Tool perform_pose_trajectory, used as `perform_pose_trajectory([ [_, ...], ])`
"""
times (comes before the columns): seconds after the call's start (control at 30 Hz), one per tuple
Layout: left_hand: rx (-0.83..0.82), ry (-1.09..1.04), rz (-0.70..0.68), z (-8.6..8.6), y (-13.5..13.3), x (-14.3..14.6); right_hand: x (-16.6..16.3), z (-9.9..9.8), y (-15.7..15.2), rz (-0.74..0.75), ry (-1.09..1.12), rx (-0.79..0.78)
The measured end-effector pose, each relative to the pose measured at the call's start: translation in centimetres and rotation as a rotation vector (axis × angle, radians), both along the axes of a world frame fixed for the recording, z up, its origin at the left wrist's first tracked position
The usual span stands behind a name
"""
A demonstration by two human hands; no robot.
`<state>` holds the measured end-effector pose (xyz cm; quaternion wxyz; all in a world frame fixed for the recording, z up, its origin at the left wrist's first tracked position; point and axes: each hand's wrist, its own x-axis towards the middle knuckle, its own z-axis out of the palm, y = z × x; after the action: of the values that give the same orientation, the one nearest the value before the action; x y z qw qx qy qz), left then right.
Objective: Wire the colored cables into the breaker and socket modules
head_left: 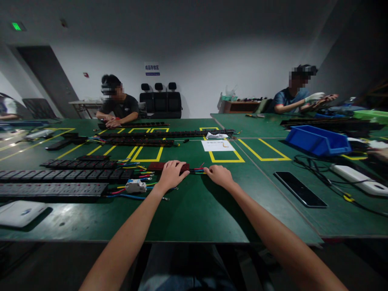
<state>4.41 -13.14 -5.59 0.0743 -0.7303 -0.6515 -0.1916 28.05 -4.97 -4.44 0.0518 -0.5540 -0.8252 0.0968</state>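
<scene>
In the middle of the green table lies a short dark red strip (pixel 155 166), perhaps a power strip part. My left hand (pixel 172 174) covers its right half, fingers over the top and thumb along the near side. Several coloured wires (pixel 197 171) come out of the strip's right end. My right hand (pixel 220 175) is closed in a pinch on their far ends. Left of my hands, black socket strips (pixel 66 175) lie in rows, their wires ending in metal lugs. A white breaker (pixel 136 186) sits on the wires of the nearest ones.
A phone (pixel 300 189), a blue bin (pixel 318 140), a white power strip (pixel 360 180) and black cables are to the right. A white box (pixel 22 213) lies near left. Farther back are a paper sheet (pixel 217 145) and more strips (pixel 139 142). Two co-workers sit across the table.
</scene>
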Motion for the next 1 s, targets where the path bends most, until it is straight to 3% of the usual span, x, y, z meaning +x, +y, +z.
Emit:
perform_pose_trajectory([
  [1.0,-0.004,0.014,0.006,0.21,-0.09,0.19,0.04,0.0,-0.1,0.004,-0.004,0.005],
])
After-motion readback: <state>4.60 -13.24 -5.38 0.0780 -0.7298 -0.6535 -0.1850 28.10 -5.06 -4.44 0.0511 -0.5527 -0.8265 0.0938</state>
